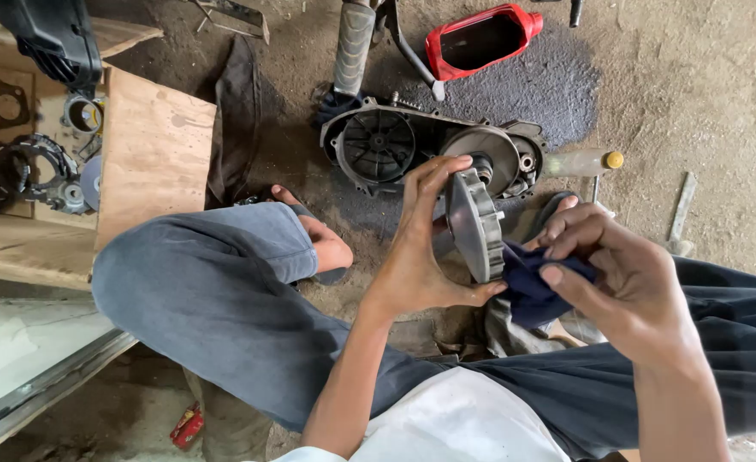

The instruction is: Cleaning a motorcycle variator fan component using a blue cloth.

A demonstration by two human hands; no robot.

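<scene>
The left hand (416, 248) gripped a round grey metal pulley disc (474, 224) on edge, fingers curled over its rim, at the frame's centre. At three o'clock from it, the right hand (622, 274) was closed on a dark blue rag (527, 287) touching the disc. An engine casing (412, 150) lay at twelve o'clock.

The metal disc (474, 224) gripped in the left hand (416, 252) is dull grey with a toothed rim. The rag (533, 287) pinched in the right hand (626, 278) is dark navy. Just beyond the left hand's fingertips, the engine casing (433, 154) is grimy grey with a black ribbed fan. Farther beyond both hands lies a red container (480, 41) on an oil-blackened patch of floor (557, 85). Beside the left hand, the trouser leg (215, 282) is faded blue-grey. Well off to its left, the wooden crate (155, 154) is pale tan.
</scene>
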